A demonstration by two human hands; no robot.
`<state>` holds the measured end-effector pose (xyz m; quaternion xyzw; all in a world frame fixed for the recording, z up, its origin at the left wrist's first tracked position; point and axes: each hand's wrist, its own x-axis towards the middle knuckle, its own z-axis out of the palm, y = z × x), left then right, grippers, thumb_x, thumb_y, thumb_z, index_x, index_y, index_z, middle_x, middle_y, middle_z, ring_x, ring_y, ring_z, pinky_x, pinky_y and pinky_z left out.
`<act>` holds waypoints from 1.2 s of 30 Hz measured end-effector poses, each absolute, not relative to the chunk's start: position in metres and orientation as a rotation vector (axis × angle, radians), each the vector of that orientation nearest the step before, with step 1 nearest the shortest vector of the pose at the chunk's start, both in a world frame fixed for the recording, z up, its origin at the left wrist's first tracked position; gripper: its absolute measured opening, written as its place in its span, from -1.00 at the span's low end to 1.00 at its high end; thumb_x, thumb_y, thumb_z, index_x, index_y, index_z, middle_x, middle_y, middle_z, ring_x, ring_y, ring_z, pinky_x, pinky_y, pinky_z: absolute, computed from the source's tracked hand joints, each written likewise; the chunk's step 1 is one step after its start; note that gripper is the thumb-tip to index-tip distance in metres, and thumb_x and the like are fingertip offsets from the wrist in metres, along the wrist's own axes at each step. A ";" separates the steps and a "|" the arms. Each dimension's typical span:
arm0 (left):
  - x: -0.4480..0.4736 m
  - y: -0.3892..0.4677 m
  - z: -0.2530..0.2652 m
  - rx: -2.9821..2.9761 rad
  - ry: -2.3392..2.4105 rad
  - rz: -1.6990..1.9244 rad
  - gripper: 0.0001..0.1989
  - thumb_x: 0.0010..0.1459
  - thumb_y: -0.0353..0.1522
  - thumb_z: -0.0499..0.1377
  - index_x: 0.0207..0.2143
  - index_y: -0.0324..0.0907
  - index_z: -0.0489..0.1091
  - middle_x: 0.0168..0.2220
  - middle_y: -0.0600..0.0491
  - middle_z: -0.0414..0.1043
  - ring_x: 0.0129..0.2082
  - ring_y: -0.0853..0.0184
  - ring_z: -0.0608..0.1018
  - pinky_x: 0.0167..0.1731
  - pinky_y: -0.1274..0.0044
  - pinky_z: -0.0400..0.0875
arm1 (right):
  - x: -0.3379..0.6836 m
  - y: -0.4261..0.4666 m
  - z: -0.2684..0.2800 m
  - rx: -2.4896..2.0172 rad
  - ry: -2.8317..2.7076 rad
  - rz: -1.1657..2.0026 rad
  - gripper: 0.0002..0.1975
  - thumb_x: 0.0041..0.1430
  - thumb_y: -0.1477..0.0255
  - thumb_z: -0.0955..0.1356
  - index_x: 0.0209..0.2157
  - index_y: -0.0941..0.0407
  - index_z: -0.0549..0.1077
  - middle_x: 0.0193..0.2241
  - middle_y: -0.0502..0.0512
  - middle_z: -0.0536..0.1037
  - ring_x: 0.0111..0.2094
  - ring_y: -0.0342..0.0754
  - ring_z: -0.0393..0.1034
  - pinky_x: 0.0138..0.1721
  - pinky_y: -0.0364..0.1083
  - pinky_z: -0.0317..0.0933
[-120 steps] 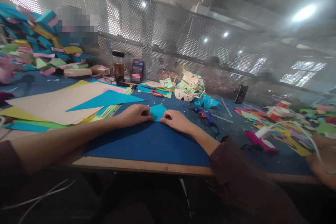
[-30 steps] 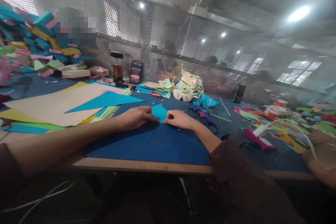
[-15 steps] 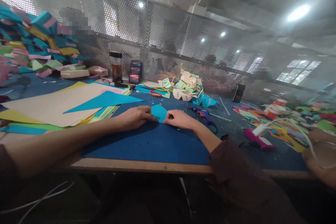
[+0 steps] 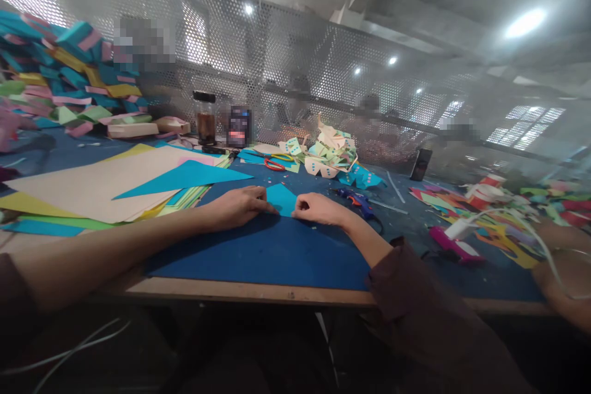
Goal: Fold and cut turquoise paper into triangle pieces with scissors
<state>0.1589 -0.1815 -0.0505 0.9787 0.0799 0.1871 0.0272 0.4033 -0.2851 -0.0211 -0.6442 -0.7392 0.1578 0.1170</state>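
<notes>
A small piece of bright blue paper (image 4: 281, 199) lies on the dark blue tabletop (image 4: 258, 258), its pointed top facing away from me. My left hand (image 4: 244, 204) is closed at its left edge, fingertips pressed on the paper. At the right edge, my right hand (image 4: 316, 207) pinches the paper between thumb and curled fingers. The paper's two sides are partly covered by my hands. Left of my left hand, a larger blue paper triangle (image 4: 184, 178) rests on a stack of coloured sheets (image 4: 92, 181).
A blue glue gun (image 4: 360, 202) lies right of my right hand. Scissors (image 4: 274, 164) and a pile of cut paper shapes (image 4: 330, 151) are behind. A jar (image 4: 204, 120) and phone (image 4: 239, 125) stand farther back. A pink power strip (image 4: 456, 244) sits near another person's arm (image 4: 566, 265).
My right hand has shifted very slightly to the right along the blue paper's edge. My left hand stays almost in place.
</notes>
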 end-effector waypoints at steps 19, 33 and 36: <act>0.159 -0.181 -0.050 2.986 0.223 0.573 -0.61 0.37 -0.42 0.00 0.03 0.05 0.55 -0.23 0.01 0.40 -0.19 0.32 0.50 -0.15 0.52 0.40 | 0.413 -0.289 -0.017 -1.876 -2.201 0.492 -0.81 0.14 0.30 0.40 -0.38 0.16 0.50 -0.41 0.04 0.56 -0.39 -0.10 0.39 -0.42 -0.17 0.10; 0.159 -0.182 -0.050 3.011 0.246 0.544 -0.60 0.35 -0.45 0.00 0.04 0.04 0.55 -0.23 0.02 0.38 -0.19 0.33 0.50 -0.14 0.54 0.38 | 0.413 -0.290 -0.017 -1.863 -2.236 0.475 -0.81 0.16 0.31 0.38 -0.37 0.16 0.50 -0.40 0.07 0.58 -0.39 -0.09 0.40 -0.42 -0.17 0.10; 0.158 -0.182 -0.049 3.003 0.242 0.556 -0.60 0.35 -0.45 0.01 0.03 0.06 0.55 -0.23 0.03 0.39 -0.20 0.34 0.50 -0.15 0.57 0.38 | 0.415 -0.289 -0.018 -1.867 -2.245 0.466 -0.81 0.15 0.31 0.39 -0.38 0.16 0.50 -0.40 0.06 0.58 -0.39 -0.09 0.40 -0.43 -0.18 0.10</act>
